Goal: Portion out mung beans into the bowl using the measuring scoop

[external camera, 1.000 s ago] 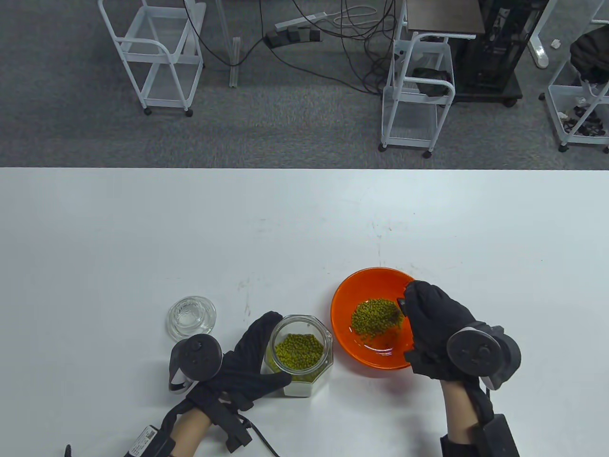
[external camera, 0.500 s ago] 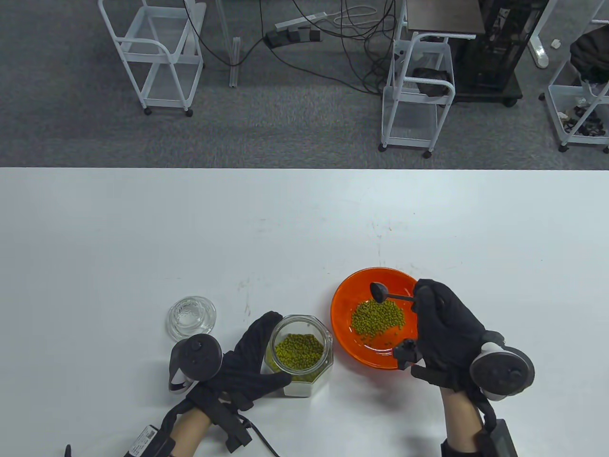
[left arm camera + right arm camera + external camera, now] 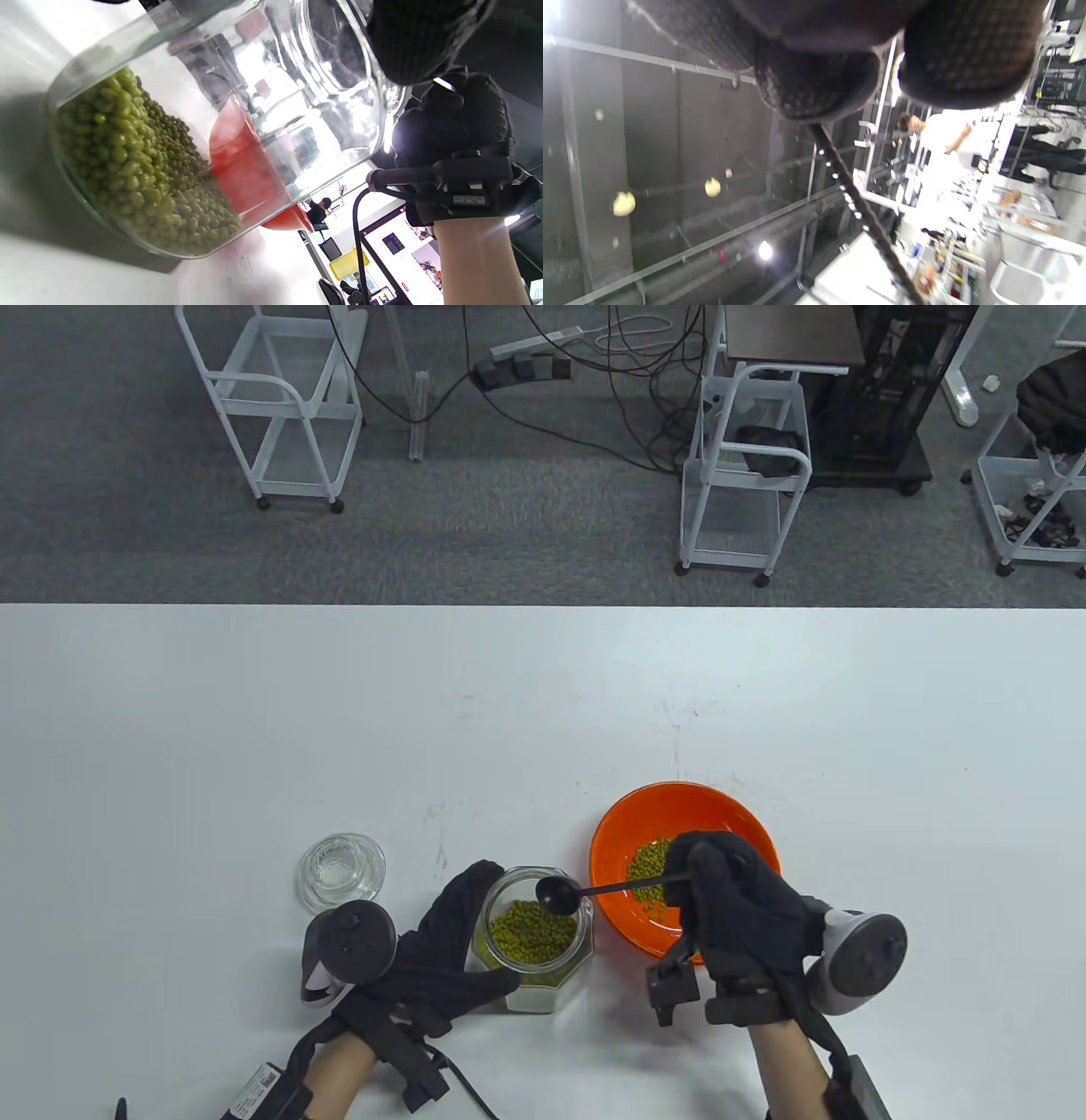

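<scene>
A glass jar (image 3: 536,935) half full of green mung beans (image 3: 532,928) stands near the table's front edge. My left hand (image 3: 444,948) wraps around its left side; the left wrist view shows the jar (image 3: 203,140) and its beans (image 3: 140,165) close up. The orange bowl (image 3: 625,823) sits just right of the jar with a pile of beans (image 3: 648,863) in it. My right hand (image 3: 734,903) pinches the handle of a small black measuring scoop (image 3: 556,891). The empty scoop head hangs over the jar's right rim. Its handle (image 3: 865,220) crosses the right wrist view.
A clear glass lid (image 3: 341,871) lies on the table left of the jar. The white table (image 3: 339,712) stretches back to its far edge. Beyond it, white wire carts (image 3: 280,398) and cables stand on the grey floor.
My right hand has swung left from over the bowl, carrying the scoop from the bowl's far side to the jar's mouth. The left hand and jar have stayed put.
</scene>
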`<state>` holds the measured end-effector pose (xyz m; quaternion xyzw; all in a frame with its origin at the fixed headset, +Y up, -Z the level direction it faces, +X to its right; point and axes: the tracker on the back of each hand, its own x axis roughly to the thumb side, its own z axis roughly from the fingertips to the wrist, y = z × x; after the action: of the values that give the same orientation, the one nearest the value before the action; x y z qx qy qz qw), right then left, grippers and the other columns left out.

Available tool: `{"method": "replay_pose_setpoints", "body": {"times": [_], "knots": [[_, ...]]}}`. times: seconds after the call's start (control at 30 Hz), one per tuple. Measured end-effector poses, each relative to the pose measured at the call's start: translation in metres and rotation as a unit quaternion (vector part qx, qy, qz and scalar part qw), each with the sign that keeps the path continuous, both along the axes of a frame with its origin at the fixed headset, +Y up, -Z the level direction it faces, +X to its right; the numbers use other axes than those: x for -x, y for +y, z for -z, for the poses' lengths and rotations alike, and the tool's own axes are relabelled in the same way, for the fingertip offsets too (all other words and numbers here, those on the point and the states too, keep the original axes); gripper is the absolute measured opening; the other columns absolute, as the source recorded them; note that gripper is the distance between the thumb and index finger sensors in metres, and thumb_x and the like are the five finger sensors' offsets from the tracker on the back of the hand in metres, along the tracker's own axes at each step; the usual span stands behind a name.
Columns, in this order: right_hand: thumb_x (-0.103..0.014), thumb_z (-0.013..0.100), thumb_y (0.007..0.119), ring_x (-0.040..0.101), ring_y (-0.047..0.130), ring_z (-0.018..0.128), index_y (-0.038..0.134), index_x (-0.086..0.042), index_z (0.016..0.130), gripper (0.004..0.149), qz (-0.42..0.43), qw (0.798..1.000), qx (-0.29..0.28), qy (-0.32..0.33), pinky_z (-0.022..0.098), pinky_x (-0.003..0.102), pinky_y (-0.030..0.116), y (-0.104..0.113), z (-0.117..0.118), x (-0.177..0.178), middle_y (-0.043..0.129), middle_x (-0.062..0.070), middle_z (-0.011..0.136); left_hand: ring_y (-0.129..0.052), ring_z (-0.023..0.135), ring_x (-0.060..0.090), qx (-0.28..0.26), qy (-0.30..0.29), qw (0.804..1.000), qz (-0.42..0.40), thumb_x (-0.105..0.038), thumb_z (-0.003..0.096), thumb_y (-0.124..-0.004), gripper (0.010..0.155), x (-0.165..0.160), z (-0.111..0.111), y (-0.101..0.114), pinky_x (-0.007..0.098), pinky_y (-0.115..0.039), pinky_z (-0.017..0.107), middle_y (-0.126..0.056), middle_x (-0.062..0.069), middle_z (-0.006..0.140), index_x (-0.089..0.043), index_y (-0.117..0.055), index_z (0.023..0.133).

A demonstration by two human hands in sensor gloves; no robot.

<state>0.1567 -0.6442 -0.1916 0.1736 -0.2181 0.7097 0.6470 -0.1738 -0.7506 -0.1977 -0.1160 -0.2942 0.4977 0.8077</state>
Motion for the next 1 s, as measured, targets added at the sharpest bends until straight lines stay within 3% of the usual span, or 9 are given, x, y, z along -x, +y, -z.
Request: {"method": "replay_pose_setpoints", "body": {"times": [0.13,0.3,0.63,0.77,1.0], "knots": [[-0.041,0.054,0.074,0.012,0.090,0.004,0.090,-0.009,0.073,0.041,-0.106,0.994,0.001,-0.001,0.020,0.040,0.091,-0.007,-0.005,0.031,0.096,0.016,0.044,-0.039,0.113,0.055,0.000,0.000,1.000,0.000,-0.062,0.0495,-0.083,0.109,0.000,0.000,0.000,0.080,-0.042,0.072,-0.023,0.028,0.125,-0.016,-0.014,0.120],[-0.042,0.054,0.074,0.012,0.090,0.004,0.090,-0.010,0.073,0.041,-0.241,0.970,-0.033,-0.032,0.020,0.040,0.091,-0.006,-0.011,0.053,0.096,0.016,0.044,-0.039,0.113,0.055,0.000,0.000,1.000,0.000,-0.062,0.0494,-0.083,0.109,0.000,0.000,0.000,0.081,-0.042,0.072,-0.023,0.028,0.125,-0.016,-0.014,0.120],[-0.041,0.054,0.073,0.012,0.089,0.003,0.091,-0.009,0.071,0.040,-0.360,0.933,-0.015,-0.016,0.019,0.041,0.091,-0.005,-0.012,0.088,0.095,0.017,0.042,-0.039,0.113,0.055,0.000,0.000,1.000,0.000,-0.062,0.0493,-0.083,0.109,0.000,0.000,0.000,0.080,-0.042,0.072,-0.023,0.028,0.125,-0.016,-0.014,0.120],[-0.040,0.054,0.073,0.012,0.089,0.002,0.091,-0.008,0.071,0.041,-0.370,0.929,0.026,-0.011,0.018,0.040,0.091,-0.007,-0.009,0.098,0.096,0.017,0.041,-0.039,0.113,0.055,0.000,0.000,1.000,0.000,-0.062,0.0493,-0.083,0.109,0.000,0.000,0.000,0.080,-0.042,0.072,-0.023,0.028,0.125,-0.016,-0.014,0.120],[-0.038,0.054,0.075,0.011,0.089,0.000,0.092,-0.005,0.070,0.040,-0.283,0.950,0.129,-0.032,0.015,0.040,0.091,-0.016,-0.002,0.086,0.096,0.019,0.040,-0.039,0.113,0.055,0.000,0.000,1.000,0.000,-0.062,0.0494,-0.083,0.109,0.000,0.000,0.000,0.080,-0.042,0.072,-0.023,0.028,0.125,-0.017,-0.013,0.120]]}}
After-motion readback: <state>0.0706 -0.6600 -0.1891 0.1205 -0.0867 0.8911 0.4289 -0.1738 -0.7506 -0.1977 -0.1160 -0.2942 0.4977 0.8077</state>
